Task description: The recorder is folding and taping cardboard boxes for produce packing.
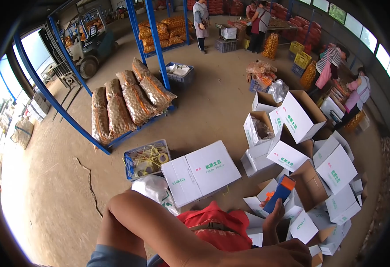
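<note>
At the lower right, my right hand [274, 213] grips a blue and orange box-shaped device [279, 194], held upright and tilted among white cartons. My left forearm crosses the bottom of the view. The back of my left hand [290, 254] shows below my right hand; its fingers are curled and mostly hidden, so whether it holds anything is unclear. In front of me lies a closed white cardboard carton [211, 167] with green print. A blue plastic crate [147, 147] with tape rolls and yellow straps stands behind its left end.
Many open white cartons [336, 172] are heaped at the right. Full mesh sacks [118, 110] lie on a blue pallet between blue posts [160, 50]. A forklift [90, 50] stands at the back left. Several people [328, 68] work at the back and right.
</note>
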Action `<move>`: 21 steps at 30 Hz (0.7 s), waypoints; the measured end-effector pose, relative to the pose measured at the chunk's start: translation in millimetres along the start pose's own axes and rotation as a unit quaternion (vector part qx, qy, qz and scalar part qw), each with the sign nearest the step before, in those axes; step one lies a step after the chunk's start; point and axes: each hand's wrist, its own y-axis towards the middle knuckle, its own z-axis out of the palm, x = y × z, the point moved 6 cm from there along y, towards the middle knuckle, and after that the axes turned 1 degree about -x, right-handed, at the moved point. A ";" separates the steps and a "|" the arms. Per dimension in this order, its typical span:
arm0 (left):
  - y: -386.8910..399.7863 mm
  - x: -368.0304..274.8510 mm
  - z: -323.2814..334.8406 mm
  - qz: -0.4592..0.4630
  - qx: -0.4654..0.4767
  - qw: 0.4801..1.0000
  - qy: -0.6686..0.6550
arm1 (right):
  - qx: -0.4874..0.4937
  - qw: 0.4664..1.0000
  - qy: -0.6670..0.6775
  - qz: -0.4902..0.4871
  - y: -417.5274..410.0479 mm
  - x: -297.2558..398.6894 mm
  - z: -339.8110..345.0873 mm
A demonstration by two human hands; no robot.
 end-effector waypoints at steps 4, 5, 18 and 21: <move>21.4 11.4 -12.3 0.090 0.136 0.941 0.297 | 0.002 1.000 -0.006 0.003 -4.6 2.1 3.2; 24.1 2.1 -15.8 0.092 0.133 0.943 0.292 | 0.000 1.000 -0.012 0.004 -7.3 2.4 7.0; 21.0 -15.8 -8.8 0.175 0.118 0.757 0.619 | 0.077 0.997 0.023 0.002 1.4 -2.9 37.8; 11.5 -15.2 -12.9 0.186 0.107 0.771 0.599 | 0.080 0.996 0.023 0.008 4.3 -1.1 45.5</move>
